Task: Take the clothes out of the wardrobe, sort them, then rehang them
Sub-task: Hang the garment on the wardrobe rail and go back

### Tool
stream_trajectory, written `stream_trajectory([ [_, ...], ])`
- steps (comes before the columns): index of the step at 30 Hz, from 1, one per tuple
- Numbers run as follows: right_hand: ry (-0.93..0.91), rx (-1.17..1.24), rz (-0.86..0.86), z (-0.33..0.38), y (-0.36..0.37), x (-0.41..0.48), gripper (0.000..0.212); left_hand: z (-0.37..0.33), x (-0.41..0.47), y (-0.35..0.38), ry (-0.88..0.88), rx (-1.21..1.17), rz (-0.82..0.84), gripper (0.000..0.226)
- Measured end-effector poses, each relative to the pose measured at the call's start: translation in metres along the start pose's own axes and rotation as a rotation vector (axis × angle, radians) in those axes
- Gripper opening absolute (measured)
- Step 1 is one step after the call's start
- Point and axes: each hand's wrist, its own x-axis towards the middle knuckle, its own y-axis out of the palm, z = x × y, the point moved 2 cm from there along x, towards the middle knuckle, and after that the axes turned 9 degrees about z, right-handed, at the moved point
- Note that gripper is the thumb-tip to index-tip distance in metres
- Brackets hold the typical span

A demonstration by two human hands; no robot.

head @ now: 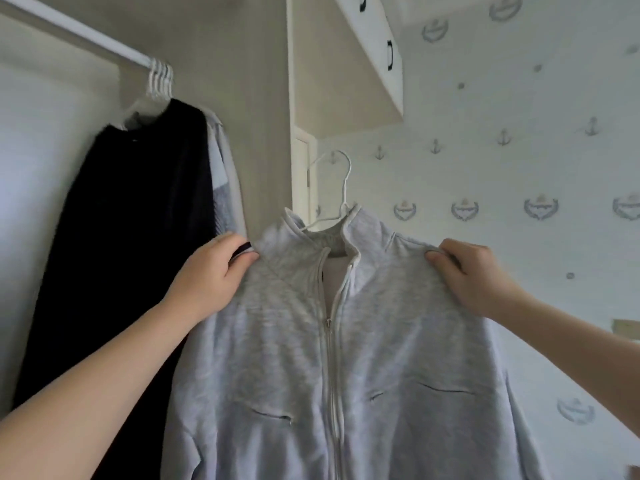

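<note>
Close before the camera, left hand (211,271) and right hand (471,275), fingers curled, pinch the shoulders of a grey zip jacket (294,341). It sits on its white hanger (341,181) but is not yet on the rail (86,32). Farther back, a dark garment (138,220) already hangs there, so rehanging seems partly done.

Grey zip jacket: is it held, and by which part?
Both hands hold the grey zip jacket by its shoulders: left hand on one, right hand on the other. Its white hanger is off the rail.
</note>
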Motion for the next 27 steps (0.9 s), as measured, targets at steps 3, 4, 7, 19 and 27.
stream_trajectory([
  [3,-0.071,0.009,-0.039,0.049,-0.007,0.045,0.039,0.019,0.017,-0.061,0.020,0.053,-0.078,0.013],
  [4,-0.101,0.013,-0.061,0.065,-0.009,0.059,0.038,0.025,0.024,-0.081,0.031,0.076,-0.104,0.011],
  [7,-0.174,0.029,-0.107,0.115,-0.016,0.102,0.037,0.049,0.044,-0.137,0.050,0.157,-0.180,0.010],
  [19,-0.402,0.031,-0.162,0.281,0.027,0.267,0.039,0.186,0.099,-0.286,-0.203,0.351,-0.328,0.018],
  [27,-0.438,0.028,-0.158,0.349,0.071,0.347,0.040,0.268,0.132,-0.330,-0.368,0.407,-0.454,0.026],
])
